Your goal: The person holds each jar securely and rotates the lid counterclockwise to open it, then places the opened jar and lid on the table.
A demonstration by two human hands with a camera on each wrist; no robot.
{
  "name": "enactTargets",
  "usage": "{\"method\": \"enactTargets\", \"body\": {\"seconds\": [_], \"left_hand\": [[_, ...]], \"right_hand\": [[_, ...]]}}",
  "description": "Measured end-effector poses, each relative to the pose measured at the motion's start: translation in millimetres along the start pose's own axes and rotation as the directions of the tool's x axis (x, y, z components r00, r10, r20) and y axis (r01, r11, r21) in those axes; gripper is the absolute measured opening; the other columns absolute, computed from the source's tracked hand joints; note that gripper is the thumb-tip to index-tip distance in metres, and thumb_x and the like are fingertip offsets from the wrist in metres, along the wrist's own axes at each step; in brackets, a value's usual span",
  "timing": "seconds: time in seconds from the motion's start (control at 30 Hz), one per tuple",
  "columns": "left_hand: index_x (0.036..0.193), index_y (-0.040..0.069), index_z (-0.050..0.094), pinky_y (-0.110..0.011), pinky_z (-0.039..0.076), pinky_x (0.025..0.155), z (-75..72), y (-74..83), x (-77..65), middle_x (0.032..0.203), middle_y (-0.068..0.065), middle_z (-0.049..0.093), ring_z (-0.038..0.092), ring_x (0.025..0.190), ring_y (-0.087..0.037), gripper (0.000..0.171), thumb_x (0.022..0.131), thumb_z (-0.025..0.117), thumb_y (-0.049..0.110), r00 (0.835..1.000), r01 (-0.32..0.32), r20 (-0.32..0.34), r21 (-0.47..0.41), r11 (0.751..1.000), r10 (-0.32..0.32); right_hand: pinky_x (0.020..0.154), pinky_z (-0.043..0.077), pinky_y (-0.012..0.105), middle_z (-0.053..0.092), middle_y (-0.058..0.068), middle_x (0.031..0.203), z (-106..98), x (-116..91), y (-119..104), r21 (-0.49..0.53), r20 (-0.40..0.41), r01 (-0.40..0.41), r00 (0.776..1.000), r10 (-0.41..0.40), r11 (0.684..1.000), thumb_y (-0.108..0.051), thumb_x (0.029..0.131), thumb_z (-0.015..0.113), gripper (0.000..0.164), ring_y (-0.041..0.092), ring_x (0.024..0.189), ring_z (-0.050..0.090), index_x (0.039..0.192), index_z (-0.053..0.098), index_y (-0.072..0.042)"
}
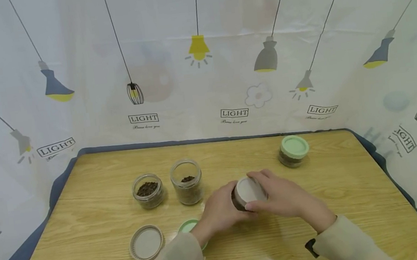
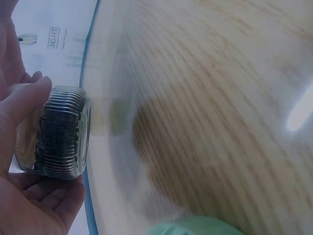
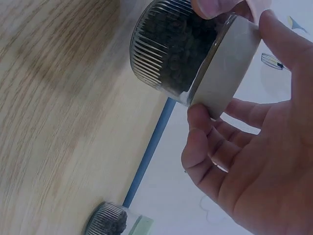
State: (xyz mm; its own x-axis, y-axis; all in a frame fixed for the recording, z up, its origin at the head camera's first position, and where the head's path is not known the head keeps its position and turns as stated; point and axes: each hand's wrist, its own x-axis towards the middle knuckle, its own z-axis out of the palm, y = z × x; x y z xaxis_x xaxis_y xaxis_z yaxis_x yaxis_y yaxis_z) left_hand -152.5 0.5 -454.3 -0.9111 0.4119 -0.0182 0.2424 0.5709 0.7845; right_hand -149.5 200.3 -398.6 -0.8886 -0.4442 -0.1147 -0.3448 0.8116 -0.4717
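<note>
Above the table, my left hand (image 1: 221,208) holds a short ribbed glass jar (image 3: 168,49) partly filled with dark, grain-like bits. Its fingers and thumb curl round the glass, as the left wrist view also shows. My right hand (image 1: 285,194) grips the pale grey-white lid (image 1: 249,189) by its rim, thumb on one side and fingers on the other. The lid sits on the jar's mouth; how tightly it is screwed I cannot tell. The jar is tilted in the head view, its lid facing me.
Two uncovered glass jars, one short (image 1: 150,198) and one taller (image 1: 188,192), stand left of my hands with dark bits inside. A loose pale lid (image 1: 146,243) and a green lid (image 1: 187,225), partly behind my left forearm, lie nearer. A green-lidded jar (image 1: 293,150) stands back right.
</note>
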Motion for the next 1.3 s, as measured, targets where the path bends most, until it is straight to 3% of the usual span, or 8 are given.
{"method": "enactTargets", "body": {"seconds": [0.27, 0.53, 0.73, 0.87, 1.1, 1.3], "left_hand": [[0.135, 0.02, 0.049, -0.037, 0.05, 0.085, -0.7, -2.3, -1.1, 0.118, 0.003, 0.062, 0.057, 0.101, -0.013, 0.084, 0.066, 0.079, 0.058, 0.999, 0.007, 0.034, 0.019, 1.0, -0.008], [0.129, 0.019, 0.053, -0.035, 0.051, 0.081, -3.5, -4.8, -1.0, 0.109, 0.005, 0.063, 0.058, 0.094, -0.01, 0.082, 0.063, 0.081, 0.06, 0.996, 0.016, 0.083, 0.003, 1.0, -0.016], [0.135, 0.02, 0.048, -0.039, 0.049, 0.091, -4.6, -1.7, -3.0, 0.12, 0.005, 0.061, 0.057, 0.104, -0.011, 0.086, 0.065, 0.081, 0.058, 0.993, 0.044, 0.11, -0.103, 0.994, -0.033], [0.139, 0.021, 0.043, -0.042, 0.047, 0.095, -6.1, -0.1, -5.2, 0.126, 0.005, 0.058, 0.055, 0.109, -0.012, 0.088, 0.067, 0.082, 0.053, 0.987, 0.076, 0.153, -0.17, 0.982, -0.05], [0.142, 0.019, 0.039, -0.042, 0.046, 0.096, -10.8, -1.3, -5.1, 0.129, 0.003, 0.055, 0.054, 0.112, -0.014, 0.09, 0.069, 0.083, 0.048, 0.978, 0.094, 0.204, -0.199, 0.975, -0.053], [0.138, 0.024, 0.044, -0.041, 0.045, 0.097, -15.7, -4.3, -5.2, 0.126, 0.007, 0.056, 0.052, 0.113, -0.012, 0.082, 0.069, 0.084, 0.044, 0.972, 0.075, 0.233, -0.214, 0.974, -0.024]], "right_hand": [[0.067, 0.05, 0.037, 0.052, 0.01, 0.122, 8, 6, -4, -0.123, 0.009, -0.006, 1.0, 0.008, 0.992, -0.07, 0.079, 0.06, 0.087, 0.018, 0.085, 0.056, 0.142, 0.041, -0.014], [0.061, 0.047, 0.034, 0.055, 0.008, 0.111, 13, 9, -7, -0.163, -0.006, -0.015, 1.0, 0.014, 0.986, -0.072, 0.077, 0.06, 0.082, 0.015, 0.075, 0.053, 0.133, 0.048, -0.013], [0.061, 0.047, 0.035, 0.057, 0.006, 0.106, 12, 11, -12, -0.209, -0.075, -0.033, 0.997, 0.018, 0.977, -0.067, 0.076, 0.063, 0.073, 0.017, 0.075, 0.053, 0.124, 0.054, -0.012], [0.06, 0.047, 0.035, 0.057, 0.006, 0.103, 11, 11, -15, -0.212, -0.08, -0.043, 0.996, 0.027, 0.976, -0.067, 0.075, 0.064, 0.072, 0.017, 0.073, 0.053, 0.12, 0.055, -0.012], [0.06, 0.046, 0.034, 0.058, 0.005, 0.101, 11, 10, -17, -0.219, -0.087, -0.045, 0.996, 0.026, 0.975, -0.066, 0.074, 0.065, 0.069, 0.017, 0.072, 0.052, 0.117, 0.057, -0.012], [0.058, 0.045, 0.033, 0.058, 0.004, 0.102, 11, 10, -17, -0.221, -0.09, -0.031, 0.996, 0.011, 0.975, -0.065, 0.073, 0.066, 0.068, 0.016, 0.072, 0.052, 0.116, 0.057, -0.012]]}}
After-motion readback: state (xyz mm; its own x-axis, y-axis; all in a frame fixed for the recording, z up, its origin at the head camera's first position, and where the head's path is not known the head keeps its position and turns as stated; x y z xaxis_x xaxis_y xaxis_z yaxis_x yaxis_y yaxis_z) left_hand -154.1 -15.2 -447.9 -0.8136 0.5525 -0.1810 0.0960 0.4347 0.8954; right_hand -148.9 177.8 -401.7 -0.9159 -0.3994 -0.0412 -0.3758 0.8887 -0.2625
